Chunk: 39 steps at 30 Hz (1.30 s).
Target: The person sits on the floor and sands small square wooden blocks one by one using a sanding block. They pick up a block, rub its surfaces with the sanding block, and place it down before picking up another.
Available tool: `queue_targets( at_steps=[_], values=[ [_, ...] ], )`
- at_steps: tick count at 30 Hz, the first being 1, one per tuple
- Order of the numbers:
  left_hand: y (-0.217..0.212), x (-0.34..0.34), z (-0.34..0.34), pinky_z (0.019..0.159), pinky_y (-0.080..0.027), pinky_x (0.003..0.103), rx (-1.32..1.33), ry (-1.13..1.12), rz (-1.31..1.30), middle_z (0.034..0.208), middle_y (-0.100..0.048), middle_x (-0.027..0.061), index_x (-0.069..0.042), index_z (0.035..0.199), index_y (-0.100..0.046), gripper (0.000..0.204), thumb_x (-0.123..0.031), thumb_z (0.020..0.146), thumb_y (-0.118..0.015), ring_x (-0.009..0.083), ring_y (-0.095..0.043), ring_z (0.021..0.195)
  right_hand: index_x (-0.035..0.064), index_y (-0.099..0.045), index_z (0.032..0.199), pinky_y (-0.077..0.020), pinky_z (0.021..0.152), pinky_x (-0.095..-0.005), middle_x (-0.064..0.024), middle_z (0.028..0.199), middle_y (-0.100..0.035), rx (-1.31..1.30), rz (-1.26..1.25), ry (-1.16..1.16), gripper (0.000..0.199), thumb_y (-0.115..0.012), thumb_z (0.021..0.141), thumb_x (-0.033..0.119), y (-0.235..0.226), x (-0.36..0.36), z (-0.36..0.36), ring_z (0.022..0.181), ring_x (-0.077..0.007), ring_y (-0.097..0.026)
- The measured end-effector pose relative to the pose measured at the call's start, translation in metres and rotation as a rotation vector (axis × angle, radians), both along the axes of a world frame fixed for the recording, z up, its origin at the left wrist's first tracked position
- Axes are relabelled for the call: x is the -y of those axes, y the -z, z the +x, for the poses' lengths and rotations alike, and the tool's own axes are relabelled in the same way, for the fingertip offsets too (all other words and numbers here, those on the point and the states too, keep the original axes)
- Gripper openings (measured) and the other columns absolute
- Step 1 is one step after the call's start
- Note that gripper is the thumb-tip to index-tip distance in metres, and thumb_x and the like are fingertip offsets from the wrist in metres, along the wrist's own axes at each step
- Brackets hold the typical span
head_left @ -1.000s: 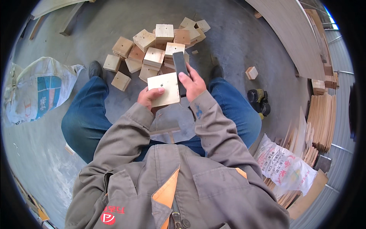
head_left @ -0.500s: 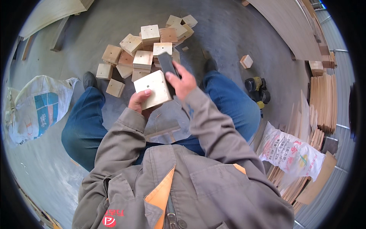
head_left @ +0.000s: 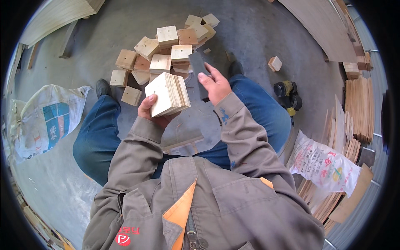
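Seated worker with a laminated plywood block (head_left: 168, 93), seen from above. The left hand (head_left: 151, 110) is closed on the block from beneath, thumb on its pale broad face, and tilts it so that the layered edge turns toward the right hand (head_left: 214, 85). That hand is closed around a flat dark grey sanding pad (head_left: 198, 71), held just right of the block's layered edge and standing up past the fingertips; whether pad and block touch cannot be told. The tilt appears to present the edge to the pad, above the lap.

Beyond the block, on the grey concrete floor (head_left: 250, 29), lies a loose heap of similar square wooden blocks (head_left: 166, 50), several with a small centre hole; the raised block hides its near side. One lone block (head_left: 275, 63) sits well to the right of the block in hand. Further right stands a yellow-and-black power tool (head_left: 287, 93), then stacked thin boards (head_left: 358, 108) and a printed white sack (head_left: 325, 164). Well to the left of the block lies another printed sack (head_left: 46, 118). The blue-trousered knees (head_left: 96, 133) flank the working space.
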<state>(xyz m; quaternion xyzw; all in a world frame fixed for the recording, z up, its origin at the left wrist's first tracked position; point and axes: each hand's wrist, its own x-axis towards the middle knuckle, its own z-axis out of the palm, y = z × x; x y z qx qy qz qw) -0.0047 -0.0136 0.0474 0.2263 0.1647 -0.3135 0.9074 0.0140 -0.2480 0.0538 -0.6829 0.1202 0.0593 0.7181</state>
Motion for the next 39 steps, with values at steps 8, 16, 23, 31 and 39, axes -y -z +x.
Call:
queue_targets(
  at_steps=[8,16,23,31,39],
  values=[
    [0.015,-0.006,0.002,0.105,-0.050,0.053,0.078,-0.054,0.026,0.134,-0.062,0.0165,-0.003,0.145,-0.046,0.083,-0.029,0.073,-0.078,0.0350,-0.063,0.122,-0.0026,-0.045,0.148,-0.0448,0.105,-0.0411,-0.0279,0.127,-0.062,0.179,-0.503,-0.191,0.073,-0.069,0.090,0.035,-0.012,-0.018,-0.041,0.119,-0.0385,-0.059],
    [0.015,-0.012,0.020,0.104,-0.049,0.042,0.490,-0.102,0.318,0.127,-0.064,0.0147,0.001,0.139,-0.047,0.097,-0.016,0.054,-0.090,0.0267,-0.062,0.120,-0.0023,-0.044,0.150,-0.0435,0.108,-0.0401,-0.0275,0.134,-0.058,0.061,-0.502,-0.137,0.076,-0.073,0.089,0.033,-0.010,0.016,-0.087,0.124,-0.0363,-0.058],
    [0.010,-0.010,0.020,0.109,-0.046,0.042,0.622,-0.059,0.370,0.131,-0.063,0.0114,-0.001,0.141,-0.046,0.101,-0.006,0.049,-0.089,0.0253,-0.060,0.124,-0.0072,-0.036,0.152,-0.0424,0.109,-0.0326,-0.0202,0.145,-0.053,0.010,-0.097,-0.053,0.072,-0.069,0.097,0.024,-0.029,0.011,-0.075,0.130,-0.0217,-0.054],
    [0.014,-0.003,0.014,0.111,-0.045,0.042,0.632,-0.046,0.371,0.135,-0.060,0.0063,-0.008,0.146,-0.043,0.107,0.004,0.049,-0.088,0.0226,-0.057,0.128,-0.0045,-0.027,0.157,-0.0396,0.111,-0.0319,-0.0175,0.148,-0.051,0.052,0.262,-0.065,0.068,-0.060,0.102,0.017,-0.048,-0.003,-0.070,0.131,-0.0178,-0.051],
    [0.017,-0.006,0.010,0.111,-0.045,0.042,0.614,-0.024,0.470,0.134,-0.059,0.0048,-0.010,0.146,-0.043,0.111,0.007,0.045,-0.086,0.0215,-0.056,0.128,-0.0029,-0.027,0.158,-0.0370,0.114,-0.0342,-0.0177,0.150,-0.050,0.087,0.184,-0.105,0.071,-0.062,0.102,0.021,-0.013,-0.015,-0.078,0.135,-0.0218,-0.049]
  ],
)
